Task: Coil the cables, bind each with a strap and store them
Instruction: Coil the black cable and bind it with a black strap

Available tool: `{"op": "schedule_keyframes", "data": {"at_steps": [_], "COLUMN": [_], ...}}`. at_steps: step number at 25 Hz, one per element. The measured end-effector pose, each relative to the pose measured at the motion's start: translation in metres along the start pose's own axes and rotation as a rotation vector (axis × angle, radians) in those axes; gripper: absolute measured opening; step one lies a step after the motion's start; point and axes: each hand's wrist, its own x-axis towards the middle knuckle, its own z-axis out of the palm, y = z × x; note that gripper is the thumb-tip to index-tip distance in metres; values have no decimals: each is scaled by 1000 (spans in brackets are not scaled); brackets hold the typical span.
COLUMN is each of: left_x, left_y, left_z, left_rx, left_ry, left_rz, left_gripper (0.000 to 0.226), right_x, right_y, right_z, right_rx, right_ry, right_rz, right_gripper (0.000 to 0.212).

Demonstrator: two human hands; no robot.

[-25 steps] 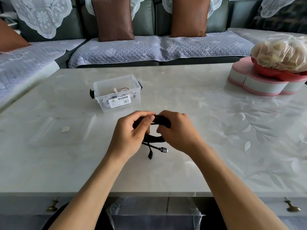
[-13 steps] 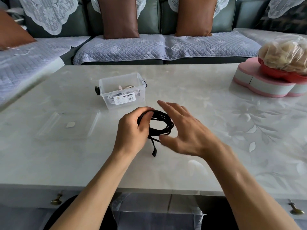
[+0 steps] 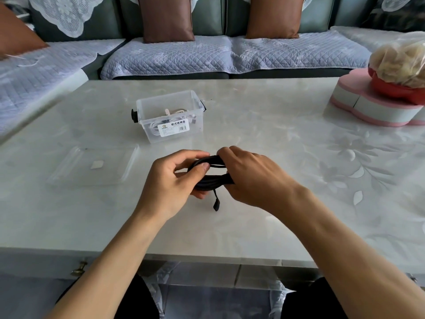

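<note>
Black cable coil (image 3: 212, 180), partly hidden by both gripping hands.

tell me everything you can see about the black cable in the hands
The black cable is a thin, matte, rubbery-looking cord wound into a flattened coil of several loops, held just above the table. The left hand pinches its left side with thumb and fingers; the right hand curls round its right side, hiding that part. One short end hangs down between the hands, ending in a small dark plug. No fastened strap is visible.
</note>
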Motion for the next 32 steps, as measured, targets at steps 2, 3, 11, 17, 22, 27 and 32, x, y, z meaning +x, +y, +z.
{"op": "schedule_keyframes", "data": {"at_steps": [2,3,11,17,22,27,32], "left_x": [0,0,-6,2,4,-5,11], "left_y": [-7,-10,-50,-44,-25,-24,-38], "left_z": [-9,-15,1,2,-28,-23,-20], "left_rx": [161,233,770,519,229,287,477], "left_ry": [-40,-50,-374,-259,10,-290,-365], "left_rz": [49,81,442,304,140,226,459], "left_gripper": [17,17,30,25,10,38,33], "right_x": [1,1,-8,-20,-27,-21,-10], "right_y": [6,11,37,41,27,-5,-5], "right_z": [2,3,14,16,4,14,22], "right_rx": [-23,-21,47,29,-6,-67,-64], "right_ry": [-65,-91,-127,-156,-124,-180,-201], "right_rz": [-9,12,264,314,283,166,190], "right_gripper": [17,11,12,13,13,12,25]}}
